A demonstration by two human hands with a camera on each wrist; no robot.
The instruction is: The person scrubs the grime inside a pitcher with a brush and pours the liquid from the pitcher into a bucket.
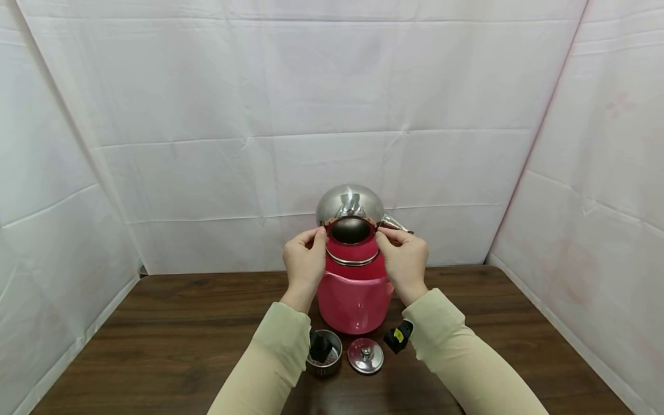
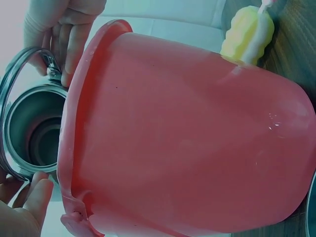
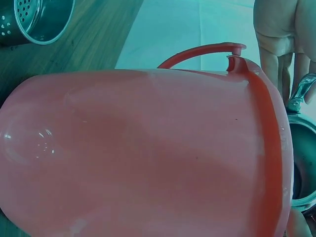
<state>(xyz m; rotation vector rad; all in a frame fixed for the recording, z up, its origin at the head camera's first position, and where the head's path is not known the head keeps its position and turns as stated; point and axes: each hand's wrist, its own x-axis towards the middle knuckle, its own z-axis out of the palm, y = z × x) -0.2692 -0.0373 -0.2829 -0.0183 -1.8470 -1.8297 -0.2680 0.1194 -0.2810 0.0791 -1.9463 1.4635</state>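
Note:
A shiny steel kettle [image 1: 332, 203] is tipped above a pink bucket [image 1: 354, 308], its round mouth turned towards me. My left hand [image 1: 305, 265] pinches it at one side near the handle's end. On the opposite side my right hand [image 1: 406, 262] pinches it the same way, near the spout [image 1: 395, 223]. The arched metal handle [image 2: 9, 94] hangs forward across the mouth in the left wrist view. Inside, the kettle [image 3: 303, 158] looks dark in the right wrist view. The bucket's wall hides part of the kettle in both wrist views.
On the brown wooden table [image 1: 207, 334], a perforated metal strainer [image 1: 332, 360] and a round steel lid [image 1: 365, 356] sit before the bucket. A yellow and white sponge [image 2: 247, 37] is beside the bucket. White cloth [image 1: 311, 86] hangs behind and at both sides.

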